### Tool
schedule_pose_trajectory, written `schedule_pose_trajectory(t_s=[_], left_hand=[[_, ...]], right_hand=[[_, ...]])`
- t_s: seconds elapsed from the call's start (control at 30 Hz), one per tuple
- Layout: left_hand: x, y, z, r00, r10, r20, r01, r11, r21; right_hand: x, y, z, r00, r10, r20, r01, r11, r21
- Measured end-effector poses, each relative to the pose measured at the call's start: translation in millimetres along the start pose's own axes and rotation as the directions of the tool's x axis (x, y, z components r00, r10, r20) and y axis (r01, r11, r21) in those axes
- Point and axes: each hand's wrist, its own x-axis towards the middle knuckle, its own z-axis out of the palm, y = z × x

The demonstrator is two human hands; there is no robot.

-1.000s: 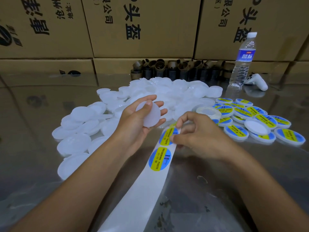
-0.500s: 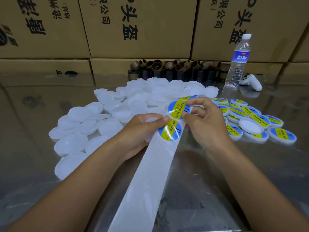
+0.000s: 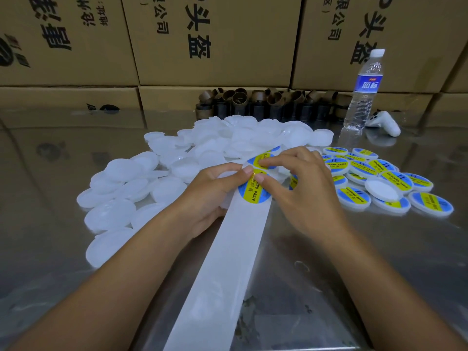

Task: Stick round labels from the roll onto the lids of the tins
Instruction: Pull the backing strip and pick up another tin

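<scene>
A white backing strip (image 3: 222, 262) runs from the bottom edge up to my hands, carrying a round blue and yellow label (image 3: 253, 196). A second label (image 3: 263, 159) sits just beyond on the strip. My left hand (image 3: 210, 193) holds a white lid (image 3: 224, 175), mostly hidden under the strip, with its thumb at the near label's top edge. My right hand (image 3: 306, 193) pinches that same edge with thumb and forefinger, touching the left thumb. Plain white lids (image 3: 162, 173) lie heaped on the left and behind. Labelled lids (image 3: 395, 181) lie on the right.
The shiny metal table (image 3: 329, 287) carries a water bottle (image 3: 362, 97) and a white controller (image 3: 386, 122) at the back right. A row of brown cardboard cores (image 3: 266, 102) stands behind the lids. Printed cardboard boxes (image 3: 215, 39) wall off the far side.
My right hand has lowered the lifted strip and moved down to the near label beside my left thumb. The left hand with the lid has stayed under the strip.
</scene>
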Motion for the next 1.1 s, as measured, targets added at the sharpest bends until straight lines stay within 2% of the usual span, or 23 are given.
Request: schedule_pose_trajectory(t_s=[0.33,0.5,0.6,0.73,0.83,0.93,1.1], left_hand=[[2,-1,-1,1.0,-0.011,0.014,0.011,1.0,-0.013],[1,1,-1,0.997,-0.05,0.053,0.053,0.996,-0.073],[1,1,-1,0.998,-0.068,0.011,0.068,0.997,-0.037],[4,-2,-2,0.997,-0.041,-0.065,0.04,0.999,-0.011],[6,-2,-3,0.994,-0.031,-0.109,0.033,0.999,0.015],[6,-2,-3,0.991,-0.043,-0.126,0.048,0.998,0.033],[5,-4,-1,0.983,-0.024,-0.184,0.031,0.999,0.04]], right_hand=[[-1,0,1,0.996,-0.081,-0.039,0.081,0.997,-0.001],[0,-1,0,0.998,-0.062,-0.019,0.062,0.998,0.03],[-1,-3,-1,0.999,-0.051,-0.003,0.051,0.998,0.046],[-1,-9,-1,0.997,0.031,0.076,-0.045,0.981,0.188],[0,-15,-1,0.98,0.136,0.144,-0.176,0.931,0.318],[2,-20,-4,0.968,0.192,0.163,-0.244,0.873,0.422],[6,-21,-8,0.919,0.351,0.18,-0.393,0.785,0.479]])
